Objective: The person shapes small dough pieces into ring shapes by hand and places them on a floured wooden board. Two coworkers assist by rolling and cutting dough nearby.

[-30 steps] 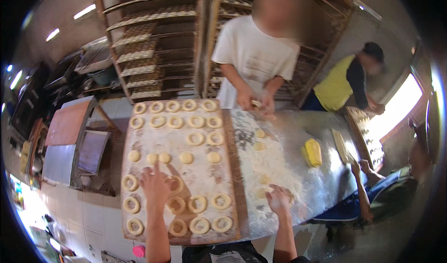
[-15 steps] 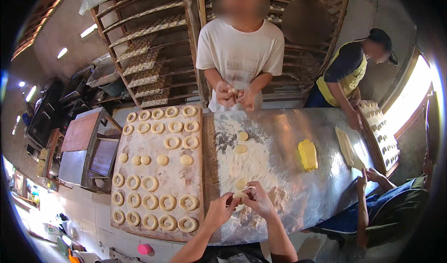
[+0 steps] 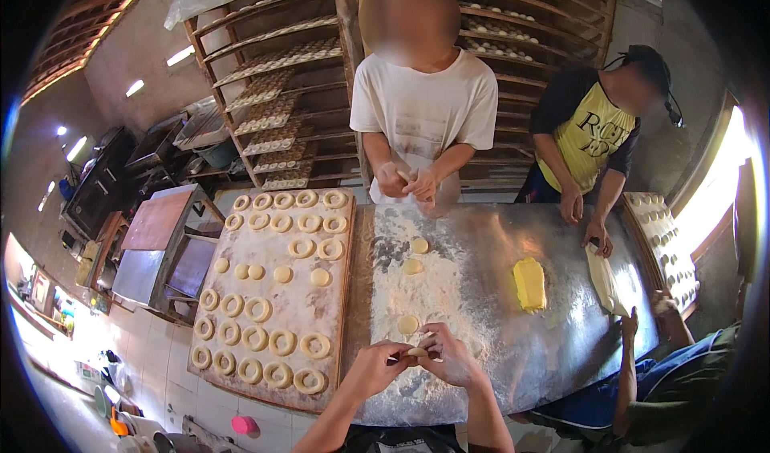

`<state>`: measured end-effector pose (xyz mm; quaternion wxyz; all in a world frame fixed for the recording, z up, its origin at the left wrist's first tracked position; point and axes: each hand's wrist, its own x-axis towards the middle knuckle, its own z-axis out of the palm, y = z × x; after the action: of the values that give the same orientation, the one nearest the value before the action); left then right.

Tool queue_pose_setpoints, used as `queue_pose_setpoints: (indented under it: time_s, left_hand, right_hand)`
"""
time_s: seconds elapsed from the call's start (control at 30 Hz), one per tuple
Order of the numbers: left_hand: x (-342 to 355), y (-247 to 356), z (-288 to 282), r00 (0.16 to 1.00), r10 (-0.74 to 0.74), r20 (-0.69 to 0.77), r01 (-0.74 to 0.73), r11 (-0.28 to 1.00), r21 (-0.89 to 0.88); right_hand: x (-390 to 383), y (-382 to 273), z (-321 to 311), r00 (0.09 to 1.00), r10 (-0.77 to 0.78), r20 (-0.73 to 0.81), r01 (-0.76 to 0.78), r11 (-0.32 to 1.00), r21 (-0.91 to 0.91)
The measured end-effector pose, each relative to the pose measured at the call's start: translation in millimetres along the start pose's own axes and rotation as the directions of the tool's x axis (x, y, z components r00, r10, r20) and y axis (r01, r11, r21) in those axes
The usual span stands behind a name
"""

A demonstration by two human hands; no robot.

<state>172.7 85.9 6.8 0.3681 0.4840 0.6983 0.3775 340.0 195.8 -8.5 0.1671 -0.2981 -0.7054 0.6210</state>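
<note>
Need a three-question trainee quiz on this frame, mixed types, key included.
1. Multiple choice: the left hand and right hand both hold (a) a dough piece, (b) a rolling pin, (c) a knife?
2. True or false: the yellow block lies on the metal tabletop, right of the flour.
3. Count: how many dough rounds without holes lie on the wooden board?

Key: 1. a; 2. true; 3. five.

Low passage left of left hand (image 3: 383, 368) is blocked by dough rings (image 3: 309, 367) on wooden board (image 3: 321, 312); rightward, open metal tabletop (image 3: 533, 357) is interrupted by yellow slab (image 3: 529, 284).
</note>
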Motion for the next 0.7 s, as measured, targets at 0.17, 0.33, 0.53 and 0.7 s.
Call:
queue_pose_setpoints:
  time_s: [0.17, 0.33, 0.53, 0.7]
  left_hand:
    - [-5, 2, -1, 1.0, 0.031, 0.001, -0.031, 0.999, -0.024]
    - [-11, 3, 3, 0.995, 0.008, -0.101, -0.008, 1.0, -0.005]
    - [-5, -7, 15, 0.93, 0.084, -0.358, 0.006, 0.97, 0.243]
    - [-10, -22, 12, 0.866, 0.312, -0.39, -0.36, 0.931, -0.054]
  right_hand:
    - [-3, 9, -4, 0.997, -0.071, 0.029, 0.071, 0.997, 0.006]
    - [15, 27, 24, 0.981, -0.04, -0.189, 0.011, 0.988, -0.152]
    - [40, 48, 58, 0.967, -0.128, -0.221, 0.171, 0.967, 0.189]
    - [42, 38, 39, 0.966, -0.198, 0.163, -0.066, 0.423, 0.904]
